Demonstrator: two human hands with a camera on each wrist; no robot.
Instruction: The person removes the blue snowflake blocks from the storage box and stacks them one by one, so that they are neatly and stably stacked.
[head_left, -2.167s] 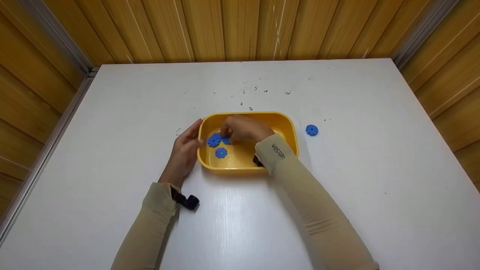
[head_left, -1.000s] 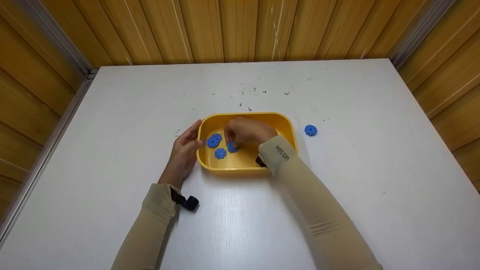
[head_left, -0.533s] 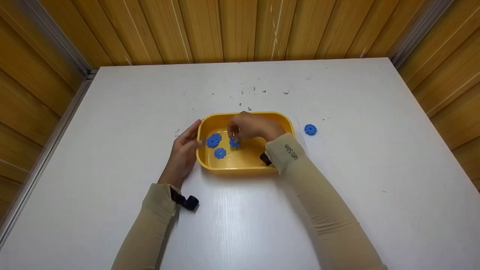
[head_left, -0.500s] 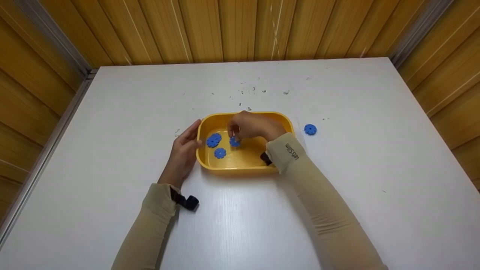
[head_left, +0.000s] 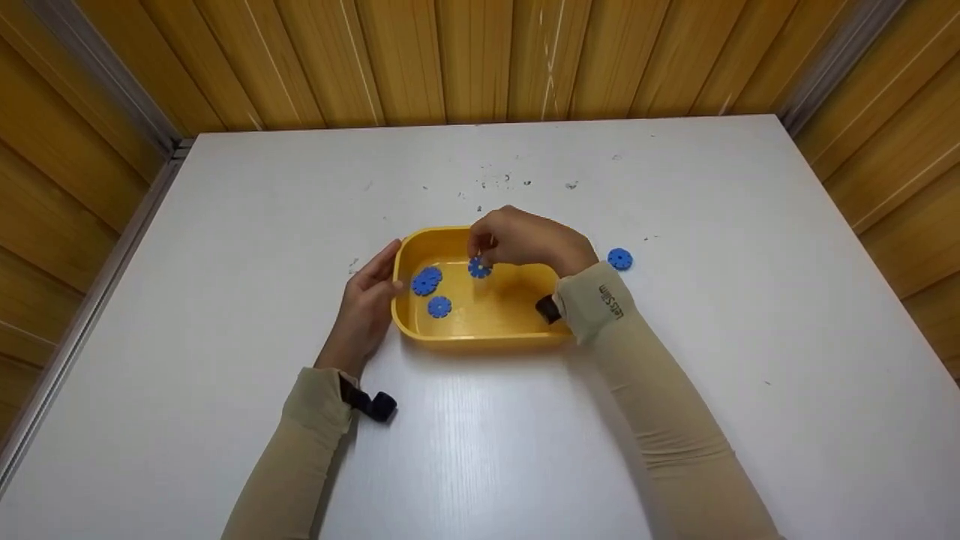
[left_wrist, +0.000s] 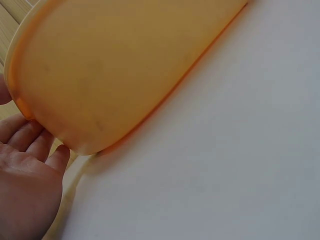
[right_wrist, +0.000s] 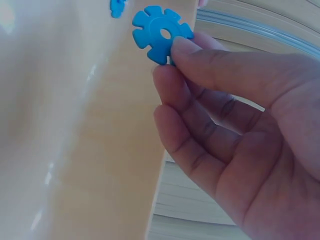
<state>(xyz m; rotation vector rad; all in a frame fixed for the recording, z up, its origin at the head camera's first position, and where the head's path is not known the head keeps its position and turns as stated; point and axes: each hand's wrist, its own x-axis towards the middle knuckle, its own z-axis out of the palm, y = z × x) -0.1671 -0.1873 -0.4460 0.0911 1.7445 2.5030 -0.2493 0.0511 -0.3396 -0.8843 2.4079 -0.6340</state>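
Observation:
A small blue notched disc with a centre hole is pinched between thumb and fingers of my right hand. Both are above the yellow plastic bin. Inside the bin, at its left end, two overlapping blue discs lie near a single blue disc. My left hand rests against the bin's left outer wall, fingers extended and thumb at the rim. From the left wrist, that hand's fingers show against the bin's rounded corner.
Another blue disc lies on the white table, right of the bin. Yellow wood-look panels stand behind the table and at both sides. A black wrist camera is on the left sleeve.
My right hand has taken a disc from beside the overlapping pair, drawn it right and lifted it above the bin floor. My left hand stays at the bin's left side.

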